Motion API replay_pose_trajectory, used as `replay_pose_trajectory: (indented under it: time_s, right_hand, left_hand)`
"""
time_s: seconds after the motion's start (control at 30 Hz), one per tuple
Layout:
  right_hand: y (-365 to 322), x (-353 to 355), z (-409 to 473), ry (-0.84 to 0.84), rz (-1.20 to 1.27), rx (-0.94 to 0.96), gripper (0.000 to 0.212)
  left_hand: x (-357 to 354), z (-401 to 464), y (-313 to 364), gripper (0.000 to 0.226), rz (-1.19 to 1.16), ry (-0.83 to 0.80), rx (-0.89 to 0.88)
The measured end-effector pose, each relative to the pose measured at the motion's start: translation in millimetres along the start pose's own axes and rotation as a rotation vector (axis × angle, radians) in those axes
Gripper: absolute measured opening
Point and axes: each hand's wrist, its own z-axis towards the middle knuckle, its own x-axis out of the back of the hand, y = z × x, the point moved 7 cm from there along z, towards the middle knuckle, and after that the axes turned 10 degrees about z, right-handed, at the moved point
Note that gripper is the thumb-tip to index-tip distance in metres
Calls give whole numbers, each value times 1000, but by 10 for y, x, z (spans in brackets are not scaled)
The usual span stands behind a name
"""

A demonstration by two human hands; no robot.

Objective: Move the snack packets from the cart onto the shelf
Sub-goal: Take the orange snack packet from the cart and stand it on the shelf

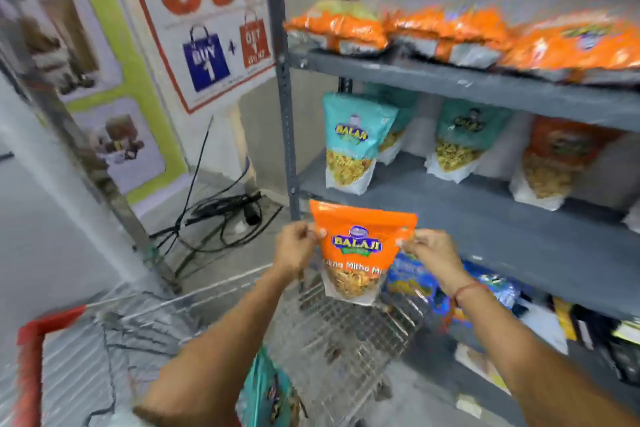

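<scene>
Two hands pinch one packet: left hand (294, 246) and right hand (431, 253) each have fingers (320, 231) closed on an upper side edge of the glossy orange stand-up snack pouch (360, 250). Grip at both edges likely keeps it square and label-forward for shelving. Pouch hangs upright, long axis vertical, sealed top up, window end down, front toward the camera. It sits above the wire shopping cart (346, 322), just before the grey metal shelf (485, 218). Teal pouch (353, 142) already stands there.
</scene>
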Motion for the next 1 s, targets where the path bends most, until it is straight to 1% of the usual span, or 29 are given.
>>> replay_pose_trajectory:
  time_s: [0.07,0.17,0.23,0.3,0.43,0.5,0.6,0.73,0.83,0.93,1.0]
  right_hand:
    - [-503,232,-73,93,82,79,18]
    - [-1223,571,-203,174,121,205,21]
    - [-1630,808,-288,230,147,274,23]
    - [-1954,1019,-360,282,169,317,22]
    - [-2333,1332,-514,343,161,384,25]
    - [-2371,1436,-569,367,159,392,22]
    - [-2308,1580,-598,382,172,378,13]
    - [-2098,1779,-571,397,189,331,16]
    - [-1854,1955,-508,419,203,289,12]
    - [-1560,2185,-400,432,165,255,14]
    - [-1340,2371,-307,442,140,224,15]
  left_hand:
    - [192,45,600,23,-64,3,-118]
    - [409,84,1434,14,-138,-28,-242]
    - [506,85,1910,9,-213,-48,-277]
    - [563,50,2303,11,-281,-66,-302]
    - [549,-41,2775,15,-366,-60,-298]
    - [493,-69,2902,16,-385,-74,-295]
    - [359,-93,3017,11,-375,-123,-308]
    - [104,-75,3030,11,-361,-159,-298]
    - [-187,-29,2960,8,-352,-195,-268]
    - [-595,48,2845,14,-361,-246,-233]
    - [-912,113,2775,10,-343,-251,-206]
